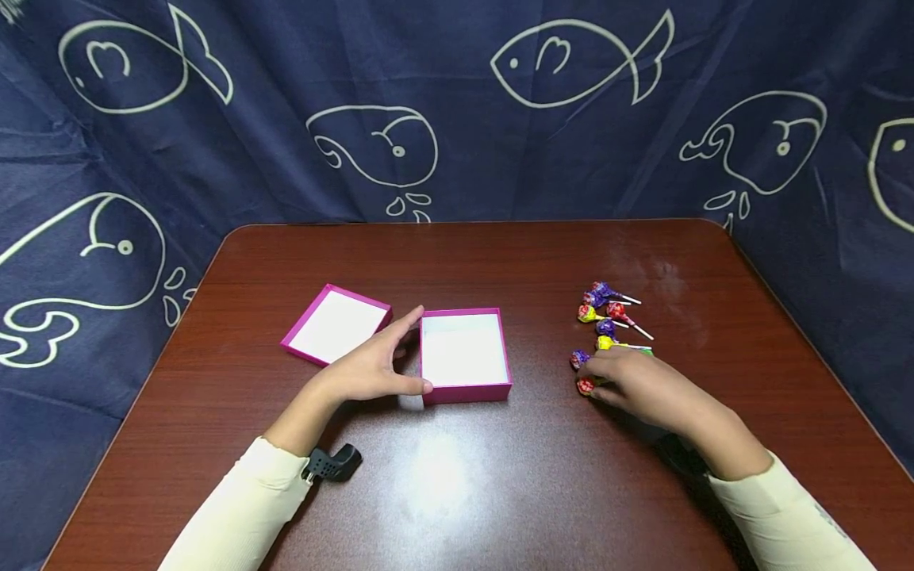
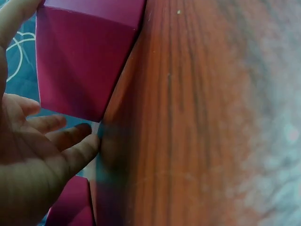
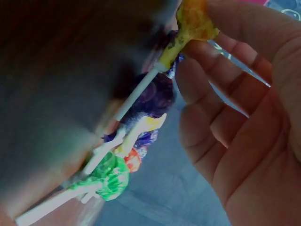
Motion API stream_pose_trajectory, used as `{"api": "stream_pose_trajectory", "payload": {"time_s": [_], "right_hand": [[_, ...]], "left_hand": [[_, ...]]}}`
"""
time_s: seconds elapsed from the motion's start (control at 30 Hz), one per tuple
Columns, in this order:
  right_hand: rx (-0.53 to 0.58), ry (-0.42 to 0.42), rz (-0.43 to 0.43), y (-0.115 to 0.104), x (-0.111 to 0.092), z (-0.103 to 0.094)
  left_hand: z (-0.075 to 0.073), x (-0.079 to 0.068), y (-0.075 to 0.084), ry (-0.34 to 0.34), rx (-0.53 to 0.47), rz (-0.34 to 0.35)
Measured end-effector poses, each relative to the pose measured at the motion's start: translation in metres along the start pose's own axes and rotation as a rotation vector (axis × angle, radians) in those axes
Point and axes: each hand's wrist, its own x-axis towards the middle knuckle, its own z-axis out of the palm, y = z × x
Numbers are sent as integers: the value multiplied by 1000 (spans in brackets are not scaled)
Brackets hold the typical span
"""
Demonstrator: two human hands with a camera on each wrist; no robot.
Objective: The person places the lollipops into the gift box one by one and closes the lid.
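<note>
Sleeves nearest us; our left hand spreads wide against the box, good bracing. Our right hand pinches a yellow lollipop by its head near others on the desk; we'd lift gently.

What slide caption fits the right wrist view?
Right hand pinches a yellow-wrapped lollipop by its head, near a green-wrapped lollipop and a purple-wrapped lollipop.

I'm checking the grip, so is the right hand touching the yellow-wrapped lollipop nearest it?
Touching. The right wrist view shows it plainly: the right hand holds the yellow-wrapped lollipop, fingertips against its round end.
</note>
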Motion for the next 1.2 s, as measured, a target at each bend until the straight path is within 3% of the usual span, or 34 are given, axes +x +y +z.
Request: {"api": "stream_pose_trajectory", "payload": {"time_s": [0.37, 0.7, 1.03, 1.2], "right_hand": [[39, -62, -7, 0, 12, -13], [76, -113, -57, -2, 29, -24], [110, -192, -15, -4, 51, -37], [122, -198, -59, -4, 65, -40]], "left_hand": [[-2, 3, -3, 10, 107, 33], [-1, 4, -7, 4, 115, 43], [-1, 6, -9, -14, 119, 27], [-1, 7, -10, -4, 111, 41]]}}
